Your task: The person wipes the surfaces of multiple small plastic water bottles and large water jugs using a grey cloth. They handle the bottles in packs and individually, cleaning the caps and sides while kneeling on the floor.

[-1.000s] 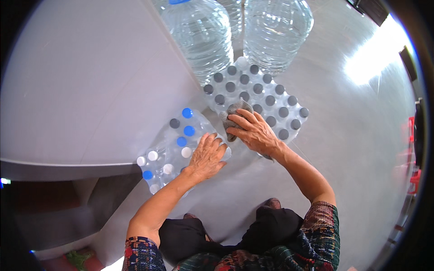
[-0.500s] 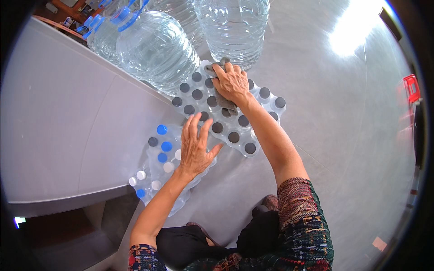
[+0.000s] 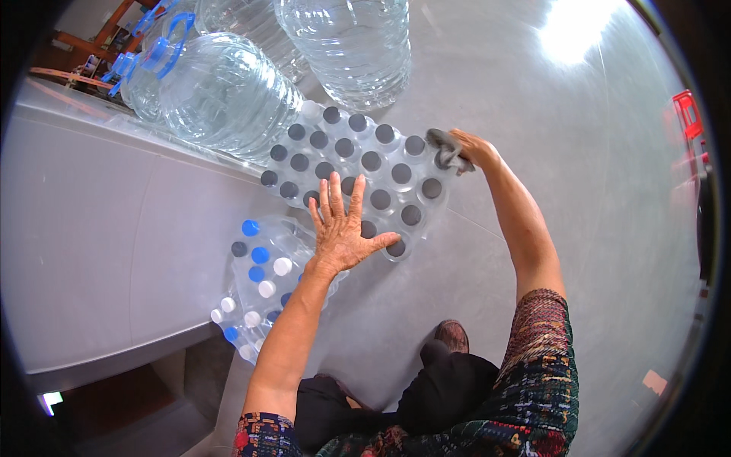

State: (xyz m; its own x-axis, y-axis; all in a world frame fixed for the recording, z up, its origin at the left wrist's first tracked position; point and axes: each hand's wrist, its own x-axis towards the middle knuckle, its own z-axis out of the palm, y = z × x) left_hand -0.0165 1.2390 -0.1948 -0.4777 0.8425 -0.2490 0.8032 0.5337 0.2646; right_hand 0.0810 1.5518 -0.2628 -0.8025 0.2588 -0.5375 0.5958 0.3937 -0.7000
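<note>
A wrapped pack of bottles with dark caps (image 3: 371,161) stands on the floor in front of me. My left hand (image 3: 340,234) is spread over its near-left side, fingers apart and seemingly resting on the caps. At the pack's far right corner, my right hand (image 3: 474,149) grips a crumpled grey cloth (image 3: 448,153), which touches the pack's edge. Most of the right hand's fingers are hidden behind the cloth.
A second pack of bottles with blue, white and dark caps (image 3: 260,254) sits at the near left, beside a grey counter (image 3: 99,228). Large water jugs (image 3: 228,95) stand beyond the packs. A red object (image 3: 687,114) lies at the far right.
My right hand has swept the cloth rightward from the middle of the pack's top to its right corner. The left hand has spread out over the pack. The whole view has shifted slightly.
</note>
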